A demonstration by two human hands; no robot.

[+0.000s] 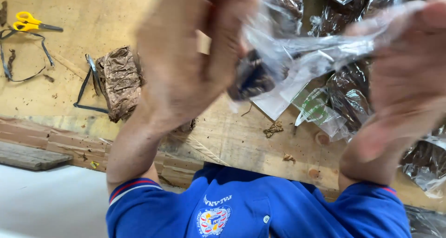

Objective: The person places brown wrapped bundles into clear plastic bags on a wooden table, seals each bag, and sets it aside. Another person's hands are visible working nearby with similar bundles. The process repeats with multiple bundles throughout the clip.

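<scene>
Both hands are raised close to the camera and blurred. My left hand [186, 66] pinches a dark clump of dried leaf [253, 77] at the mouth of a clear plastic bag [302, 49]. My right hand [409, 80] grips the other side of the same bag, which is stretched between the two hands. Whether the clump lies fully inside the bag I cannot tell. My blue shirt [260, 210] fills the bottom of the view.
On the wooden table [241, 135] lie a brown leaf bundle with a black strap [121, 82], yellow scissors [30, 22], loose black straps [9, 56] and leaf crumbs [274, 128]. Several filled clear bags [348, 98] are piled at the right.
</scene>
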